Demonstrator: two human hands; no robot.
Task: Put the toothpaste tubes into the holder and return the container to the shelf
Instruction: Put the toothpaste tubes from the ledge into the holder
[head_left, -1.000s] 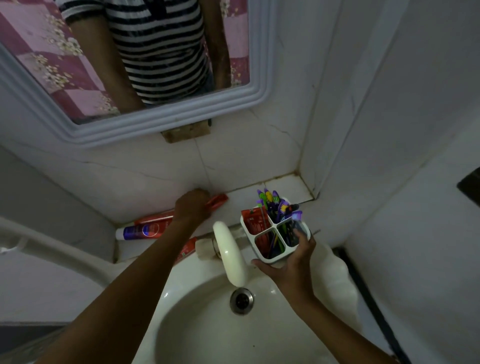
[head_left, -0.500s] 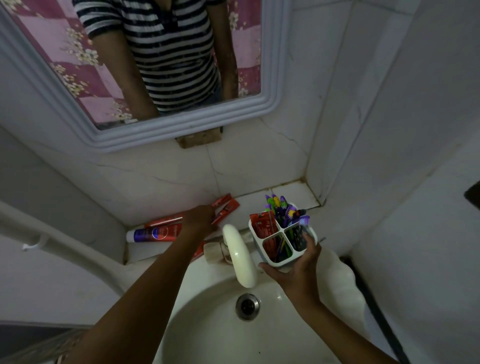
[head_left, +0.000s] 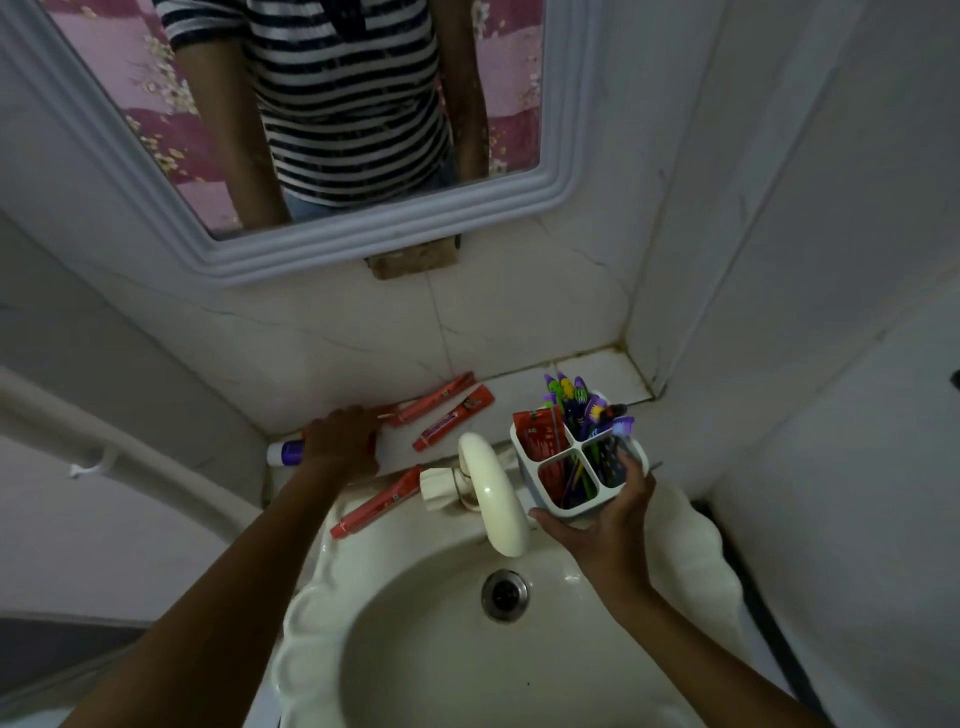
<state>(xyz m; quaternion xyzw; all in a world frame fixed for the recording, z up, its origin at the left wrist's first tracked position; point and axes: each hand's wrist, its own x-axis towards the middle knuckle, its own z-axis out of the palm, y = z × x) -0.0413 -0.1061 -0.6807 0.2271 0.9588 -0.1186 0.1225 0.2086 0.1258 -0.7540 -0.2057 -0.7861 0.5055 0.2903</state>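
Over the sink (head_left: 332, 613), right hand (head_left: 605, 525) grips brush-filled holder (head_left: 524, 462); left hand (head_left: 340, 441) clasps tube (head_left: 284, 451).

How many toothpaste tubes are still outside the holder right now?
4. Two small red tubes lie on the ledge by the wall, a white-capped tube sits under the left hand, and one red tube rests on the sink rim. None appear hidden.

Tubes (head_left: 439, 410) on shelf (head_left: 519, 387) behind sink (head_left: 322, 597), holder (head_left: 579, 465) to right.
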